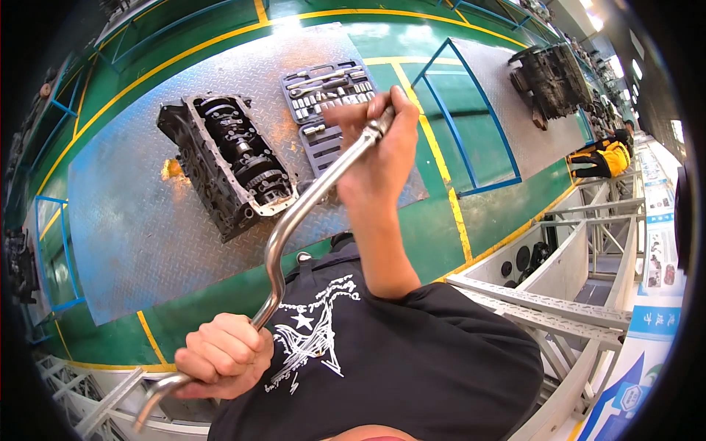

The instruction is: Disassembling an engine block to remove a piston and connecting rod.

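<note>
at lower left, the left hand [225, 353] grips a cranked steel bar [309, 201]; at upper centre, the right hand [384, 163] pinches its end.

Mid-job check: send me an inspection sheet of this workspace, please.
Surface: metal tread plate, rust-stained in places.
Job's things: bent metal bar, held up; engine block and open socket case on the plate.
Clutter: yellowish patch beside the block, object or stain unclear.
Left grip: closed around the bar's lower part.
Right grip: at the bar's upper end, partly blurred, closure unclear.
Cables: nothing seen.
Surroundings: green floor with yellow lines, blue frame, second engine on another plate at right, person in yellow and black.
</note>
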### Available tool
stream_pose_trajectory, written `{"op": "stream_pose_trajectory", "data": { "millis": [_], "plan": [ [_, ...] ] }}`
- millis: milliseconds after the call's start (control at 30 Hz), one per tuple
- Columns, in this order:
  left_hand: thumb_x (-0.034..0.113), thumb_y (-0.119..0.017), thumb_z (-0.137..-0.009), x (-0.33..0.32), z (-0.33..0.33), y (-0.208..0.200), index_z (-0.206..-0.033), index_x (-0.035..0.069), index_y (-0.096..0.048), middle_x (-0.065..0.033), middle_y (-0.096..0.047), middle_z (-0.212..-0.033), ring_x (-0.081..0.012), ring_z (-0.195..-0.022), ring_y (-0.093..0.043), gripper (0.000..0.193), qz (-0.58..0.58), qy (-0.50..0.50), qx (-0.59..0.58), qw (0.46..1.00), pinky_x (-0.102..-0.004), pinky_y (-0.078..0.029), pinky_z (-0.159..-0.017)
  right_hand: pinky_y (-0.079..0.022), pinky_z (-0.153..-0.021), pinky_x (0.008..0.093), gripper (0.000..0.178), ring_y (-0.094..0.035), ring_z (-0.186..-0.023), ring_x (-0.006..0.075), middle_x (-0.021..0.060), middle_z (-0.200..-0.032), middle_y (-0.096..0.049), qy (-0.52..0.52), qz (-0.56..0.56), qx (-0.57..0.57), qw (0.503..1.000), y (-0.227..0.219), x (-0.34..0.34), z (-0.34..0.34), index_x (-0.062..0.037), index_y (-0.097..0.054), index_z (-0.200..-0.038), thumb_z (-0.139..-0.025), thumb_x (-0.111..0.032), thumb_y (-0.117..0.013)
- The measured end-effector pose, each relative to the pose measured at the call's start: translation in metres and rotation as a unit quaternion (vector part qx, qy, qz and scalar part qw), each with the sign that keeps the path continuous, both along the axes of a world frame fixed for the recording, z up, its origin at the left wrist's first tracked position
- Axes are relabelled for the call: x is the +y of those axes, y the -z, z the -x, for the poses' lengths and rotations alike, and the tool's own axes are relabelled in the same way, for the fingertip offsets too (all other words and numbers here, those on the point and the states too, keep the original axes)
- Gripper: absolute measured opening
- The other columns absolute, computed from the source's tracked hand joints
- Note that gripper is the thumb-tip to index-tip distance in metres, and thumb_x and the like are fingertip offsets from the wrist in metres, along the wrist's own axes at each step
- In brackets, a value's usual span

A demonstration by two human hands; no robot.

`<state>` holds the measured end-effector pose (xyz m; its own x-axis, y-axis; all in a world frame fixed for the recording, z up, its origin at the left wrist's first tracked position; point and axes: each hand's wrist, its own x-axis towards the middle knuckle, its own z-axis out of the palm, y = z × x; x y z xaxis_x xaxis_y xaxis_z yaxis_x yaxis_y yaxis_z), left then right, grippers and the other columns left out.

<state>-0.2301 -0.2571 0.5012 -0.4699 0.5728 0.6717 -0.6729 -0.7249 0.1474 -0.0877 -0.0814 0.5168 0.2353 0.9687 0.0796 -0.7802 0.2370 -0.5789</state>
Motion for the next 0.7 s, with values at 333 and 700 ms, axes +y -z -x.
{"op": "stream_pose_trajectory", "data": {
  "millis": [333, 700],
  "plan": [
    [0.044, -0.032, -0.11, 0.03, 0.029, -0.002, -0.071, 0.017, -0.023, 0.0058, -0.025, -0.04, -0.0017, -0.031, -0.013, 0.048, 0.06, 0.092, -0.078, 0.991, -0.0242, -0.009, -0.031, -0.02, -0.045, 0.0305, 0.045, -0.027, -0.045, 0.0079, -0.0009, -0.049, -0.036, -0.087, -0.154, -0.328, 0.928, 0.057, 0.043, -0.057, -0.0019, -0.039, -0.055, -0.098, -0.008, -0.048],
    [0.044, -0.038, -0.108, 0.14, -0.002, -0.011, -0.072, 0.016, -0.028, 0.004, -0.028, -0.038, -0.0051, -0.028, -0.015, 0.047, 0.234, 0.082, 0.017, 0.969, -0.0253, -0.012, -0.029, -0.031, -0.051, 0.0321, 0.045, -0.038, -0.051, 0.0128, 0.0053, -0.056, -0.046, -0.135, 0.003, -0.346, 0.928, 0.117, 0.145, -0.077, 0.0029, -0.053, -0.06, -0.102, -0.014, -0.047]
  ]
}}
